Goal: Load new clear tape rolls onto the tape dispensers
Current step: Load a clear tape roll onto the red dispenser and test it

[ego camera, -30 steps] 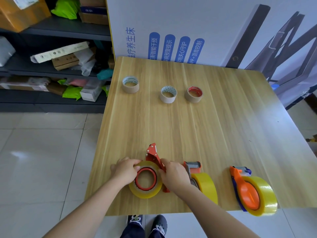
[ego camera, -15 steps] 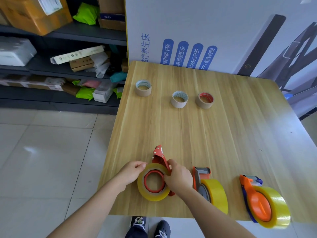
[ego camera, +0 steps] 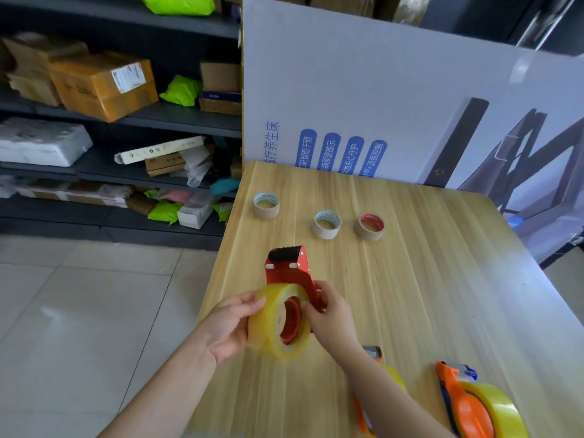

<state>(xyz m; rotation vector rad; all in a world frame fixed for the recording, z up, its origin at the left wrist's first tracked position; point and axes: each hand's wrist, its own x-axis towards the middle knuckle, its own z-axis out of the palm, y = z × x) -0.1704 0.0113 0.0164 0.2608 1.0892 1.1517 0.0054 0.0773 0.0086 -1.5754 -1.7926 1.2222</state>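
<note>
At the near edge of the wooden table [ego camera: 426, 279], an orange dispenser [ego camera: 464, 406] lies with a yellowish clear roll [ego camera: 502, 409] already on its wheel. Just to its left, a second dispenser [ego camera: 373, 351] is largely hidden behind the person's right forearm, though it also appears to carry a roll. Just beyond them, both hands work over the table's left side. The left hand [ego camera: 232, 327] has its fingers and thumb curled round the outer rim of a clear tape roll [ego camera: 268, 330]. The right hand [ego camera: 331, 320] is clamped on the frame of a red dispenser [ego camera: 289, 268], which is tilted so its toothed blade points away. The roll sits around the dispenser's red hub, but whether it is pushed fully home cannot be told. By this showing, two of the three dispensers are loaded and the last is mid-loading. The roll seemingly has yet to be seated and the tape end drawn up to the blade. Farther back, three cardboard cores [ego camera: 327, 225] that look spent stand in a loose row. A printed board [ego camera: 347, 90] leans behind the table, and cluttered shelves [ego camera: 126, 121] of parcels fill the left.
</note>
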